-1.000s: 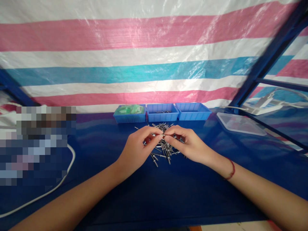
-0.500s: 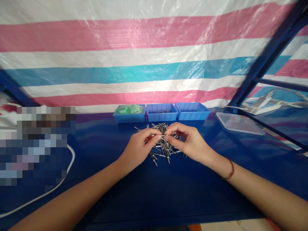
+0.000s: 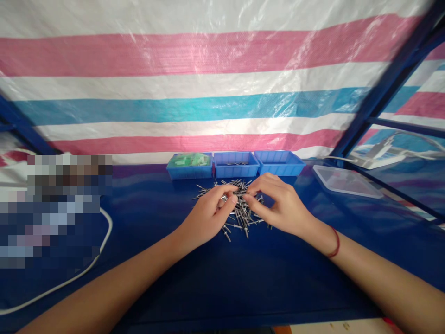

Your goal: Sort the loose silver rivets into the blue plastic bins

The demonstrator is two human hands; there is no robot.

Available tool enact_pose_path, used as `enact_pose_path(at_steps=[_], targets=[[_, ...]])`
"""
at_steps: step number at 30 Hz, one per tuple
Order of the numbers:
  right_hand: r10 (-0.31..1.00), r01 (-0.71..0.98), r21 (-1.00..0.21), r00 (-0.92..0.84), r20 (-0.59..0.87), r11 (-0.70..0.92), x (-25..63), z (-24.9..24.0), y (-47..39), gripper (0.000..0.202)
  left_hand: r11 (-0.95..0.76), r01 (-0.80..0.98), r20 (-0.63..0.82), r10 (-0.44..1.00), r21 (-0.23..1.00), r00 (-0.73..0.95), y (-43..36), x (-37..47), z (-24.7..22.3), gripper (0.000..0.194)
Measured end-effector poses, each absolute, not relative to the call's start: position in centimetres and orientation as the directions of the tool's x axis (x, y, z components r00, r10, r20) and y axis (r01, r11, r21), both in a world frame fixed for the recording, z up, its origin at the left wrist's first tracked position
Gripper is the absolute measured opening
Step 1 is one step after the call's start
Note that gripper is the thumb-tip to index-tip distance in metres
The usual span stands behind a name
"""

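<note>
One blind rivet (image 3: 240,194), apparently pinched between thumb and forefinger of the left hand (image 3: 210,211), over a loose rivet heap (image 3: 244,218); right hand (image 3: 283,204) opposite, thumb and forefinger curved close by, whether gripping cannot be told. Progress, as judged: a few slim metal pieces in the middle blue bin (image 3: 237,172), the bulk in the heap, unsorted by appearance. Margins: bin row just behind the heap, translucent plastic lid (image 3: 347,181) at right, white cable (image 3: 110,227) at left, open room between the forearms toward the blue table's (image 3: 222,283) near edge.
</note>
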State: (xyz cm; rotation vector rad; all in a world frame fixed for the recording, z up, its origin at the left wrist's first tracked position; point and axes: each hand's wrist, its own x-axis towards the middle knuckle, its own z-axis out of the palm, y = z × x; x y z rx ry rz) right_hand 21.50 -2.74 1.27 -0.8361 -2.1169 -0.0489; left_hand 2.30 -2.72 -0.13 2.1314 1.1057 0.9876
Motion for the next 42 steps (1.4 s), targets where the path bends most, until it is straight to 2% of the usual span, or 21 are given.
enact_pose_path(at_steps=[3, 6, 14, 18, 23, 28, 32, 36, 42], targets=[[0.54, 0.692, -0.196, -0.323, 0.777, 0.695, 21.9, 1.7, -0.6, 0.016, -0.488, 0.41, 0.357, 0.863, 0.771, 0.356, -2.5, 2.1, -0.4, 0.038], [0.569, 0.783, -0.199, -0.228, 0.79, 0.59, 22.1, 2.2, 2.8, 0.017, -0.495, 0.409, 0.359, 0.859, 0.767, 0.365, -2.4, 1.9, -0.5, 0.037], [0.762, 0.939, -0.124, -0.179, 0.622, 0.321, 21.6, 2.0, 8.8, 0.025, -0.612, 0.445, 0.394, 0.777, 0.653, 0.491, -2.6, 1.6, -0.9, 0.027], [0.754, 0.907, -0.197, -0.172, 0.634, 0.372, 22.4, 1.8, 6.6, 0.023, -0.668, 0.464, 0.422, 0.736, 0.582, 0.529, -2.7, 1.4, -0.6, 0.023], [0.772, 0.852, -0.297, -0.178, 0.611, 0.431, 24.3, -0.5, 2.6, 0.019, -0.794, 0.445, 0.467, 0.605, 0.415, 0.645, -2.8, 1.6, -0.4, 0.022], [0.86, 0.778, -0.529, -0.027, 0.51, 0.338, 25.0, -2.9, 1.8, 0.018, -0.874, 0.443, 0.416, 0.485, 0.2, 0.769, -3.2, 3.0, -0.8, 0.024], [0.862, 0.74, -0.563, -0.044, 0.506, 0.368, 24.5, -2.6, 1.7, 0.018, -0.855, 0.517, 0.346, 0.499, 0.046, 0.795, -3.5, 3.7, -1.1, 0.025], [0.857, 0.715, -0.574, -0.067, 0.512, 0.399, 24.1, -2.2, 1.2, 0.018, -0.818, 0.576, 0.302, 0.547, -0.007, 0.781, -3.2, 3.9, -0.8, 0.026], [0.86, 0.712, -0.57, -0.093, 0.502, 0.41, 23.8, -2.2, 0.9, 0.018, -0.794, 0.607, 0.243, 0.594, 0.024, 0.767, -2.9, 4.4, 0.0, 0.02]])
